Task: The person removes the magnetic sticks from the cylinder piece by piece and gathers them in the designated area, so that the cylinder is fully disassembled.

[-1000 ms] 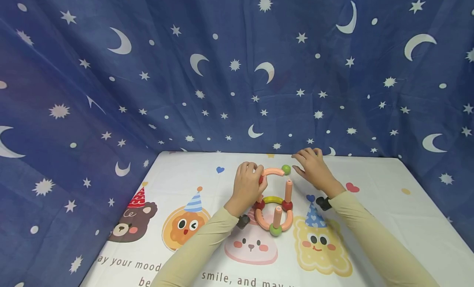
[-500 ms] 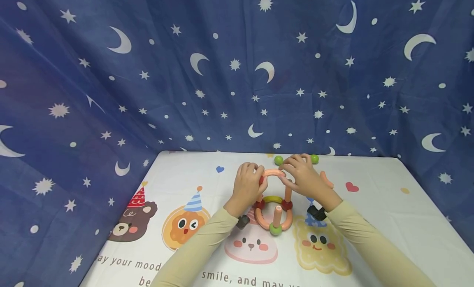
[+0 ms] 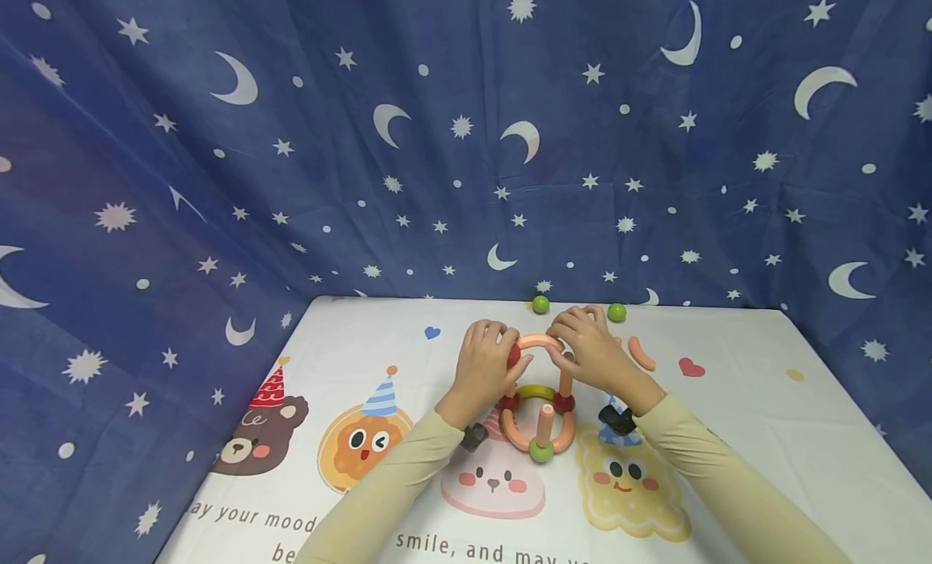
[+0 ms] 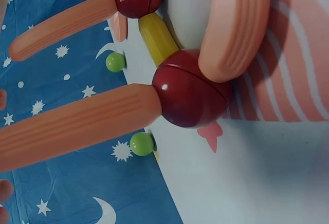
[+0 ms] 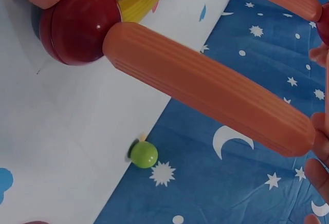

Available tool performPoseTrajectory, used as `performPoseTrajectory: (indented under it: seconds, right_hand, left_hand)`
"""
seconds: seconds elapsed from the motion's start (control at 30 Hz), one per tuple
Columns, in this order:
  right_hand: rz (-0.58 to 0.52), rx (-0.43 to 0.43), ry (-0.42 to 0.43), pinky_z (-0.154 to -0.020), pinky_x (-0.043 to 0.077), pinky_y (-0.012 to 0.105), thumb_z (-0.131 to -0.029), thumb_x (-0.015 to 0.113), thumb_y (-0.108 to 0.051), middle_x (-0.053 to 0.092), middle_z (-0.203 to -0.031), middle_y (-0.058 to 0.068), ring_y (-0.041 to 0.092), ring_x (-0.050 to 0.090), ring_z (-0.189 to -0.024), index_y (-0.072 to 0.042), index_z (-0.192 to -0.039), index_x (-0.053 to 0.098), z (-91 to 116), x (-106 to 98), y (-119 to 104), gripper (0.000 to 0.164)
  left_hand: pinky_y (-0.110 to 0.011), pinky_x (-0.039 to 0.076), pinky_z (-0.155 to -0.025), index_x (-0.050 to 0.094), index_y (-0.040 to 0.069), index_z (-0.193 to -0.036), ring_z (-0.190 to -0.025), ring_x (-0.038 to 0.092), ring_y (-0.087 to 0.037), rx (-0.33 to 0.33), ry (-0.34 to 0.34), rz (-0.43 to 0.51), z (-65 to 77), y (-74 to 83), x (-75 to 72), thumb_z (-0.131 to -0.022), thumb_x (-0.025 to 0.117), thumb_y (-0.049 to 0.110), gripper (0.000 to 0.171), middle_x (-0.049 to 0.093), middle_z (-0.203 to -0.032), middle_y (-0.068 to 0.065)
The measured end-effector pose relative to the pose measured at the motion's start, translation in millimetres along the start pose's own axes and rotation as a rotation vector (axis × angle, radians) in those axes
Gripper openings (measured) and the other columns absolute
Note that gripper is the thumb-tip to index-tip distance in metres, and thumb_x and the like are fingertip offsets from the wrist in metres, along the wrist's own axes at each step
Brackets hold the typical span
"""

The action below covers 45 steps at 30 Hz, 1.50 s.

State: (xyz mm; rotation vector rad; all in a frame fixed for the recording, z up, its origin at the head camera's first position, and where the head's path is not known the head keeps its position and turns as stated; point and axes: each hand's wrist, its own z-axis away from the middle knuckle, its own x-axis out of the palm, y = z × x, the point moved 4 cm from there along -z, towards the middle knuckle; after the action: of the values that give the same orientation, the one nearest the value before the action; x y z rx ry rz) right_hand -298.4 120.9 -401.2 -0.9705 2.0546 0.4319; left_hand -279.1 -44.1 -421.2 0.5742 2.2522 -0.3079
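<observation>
A toy frame stands on the table: a ring of curved orange pieces (image 3: 514, 436) and one yellow curved piece (image 3: 537, 392), joined by red balls (image 5: 82, 23) and a green ball (image 3: 541, 451). Upright orange sticks (image 5: 211, 88) rise from these balls. My left hand (image 3: 480, 370) grips a red ball (image 3: 514, 355) atop the left stick. From that ball a curved orange piece (image 3: 537, 340) arches rightward, its far end pinched by my right hand (image 3: 591, 349). The right stick's bare top (image 5: 303, 139) is close below my right fingers (image 5: 318, 175).
Two loose green balls, a left one (image 3: 540, 304) and a right one (image 3: 616, 312), lie near the table's back edge. A loose curved orange piece (image 3: 641, 354) rests right of my right hand. Behind the table hangs a blue curtain (image 3: 466, 143); a printed white cloth (image 3: 764, 402) covers the tabletop.
My right hand has come left and taken hold of the curved piece's free end. One green ball has rolled back toward the table's far edge. My left hand has stayed nearly still.
</observation>
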Motion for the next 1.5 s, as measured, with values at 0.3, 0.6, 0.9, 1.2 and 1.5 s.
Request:
performPoseTrajectory:
  seconds: [0.3, 0.6, 0.9, 1.2, 1.5]
  right_hand:
    - [0.001, -0.029, 0.063, -0.084, 0.035, 0.055, -0.073, 0.075, -0.015, 0.062, -0.091, 0.006, 0.024, 0.054, -0.091, -0.010, -0.088, 0.064, 1, -2, 2, 0.019]
    - [-0.034, -0.117, 0.048, -0.085, 0.035, 0.053, -0.065, 0.082, -0.010, 0.061, -0.091, 0.002, 0.022, 0.055, -0.093, -0.013, -0.087, 0.059, 4, -5, 1, 0.032]
    - [0.003, -0.212, 0.011, -0.086, 0.039, 0.051, -0.064, 0.082, -0.004, 0.064, -0.083, -0.001, 0.018, 0.058, -0.087, -0.011, -0.090, 0.057, 5, -7, -2, 0.037]
    - [0.040, -0.259, -0.079, -0.087, 0.040, 0.048, -0.072, 0.076, -0.002, 0.065, -0.090, -0.001, 0.019, 0.059, -0.092, -0.012, -0.097, 0.064, 5, -12, -8, 0.030]
    - [0.071, -0.251, -0.182, -0.091, 0.038, 0.048, -0.079, 0.061, -0.010, 0.064, -0.094, 0.001, 0.021, 0.059, -0.093, -0.012, -0.103, 0.062, 3, -15, -13, 0.024]
  left_hand:
    - [-0.036, 0.041, -0.092, 0.061, 0.013, -0.101, -0.097, 0.053, -0.021, -0.001, -0.023, 0.015, 5.9, 0.6, -0.6, -0.084, 0.059, 0.032, 0.026, 0.061, -0.095, -0.004]
    - [-0.037, 0.041, -0.092, 0.059, 0.012, -0.103, -0.097, 0.052, -0.023, -0.002, -0.029, 0.026, 7.8, -2.2, 2.7, -0.084, 0.054, 0.029, 0.025, 0.060, -0.096, -0.005]
    - [-0.037, 0.041, -0.092, 0.059, 0.012, -0.105, -0.097, 0.052, -0.023, 0.009, -0.069, 0.033, 7.0, -4.2, 0.9, -0.084, 0.050, 0.027, 0.028, 0.059, -0.098, -0.005]
    - [-0.037, 0.042, -0.092, 0.058, 0.012, -0.108, -0.099, 0.052, -0.023, 0.021, -0.097, 0.051, 7.0, -5.7, 1.5, -0.085, 0.051, 0.027, 0.028, 0.060, -0.098, -0.006]
    - [-0.037, 0.042, -0.092, 0.058, 0.011, -0.109, -0.100, 0.052, -0.023, 0.029, -0.113, 0.054, 7.0, -6.6, 1.4, -0.086, 0.050, 0.027, 0.029, 0.060, -0.100, -0.006]
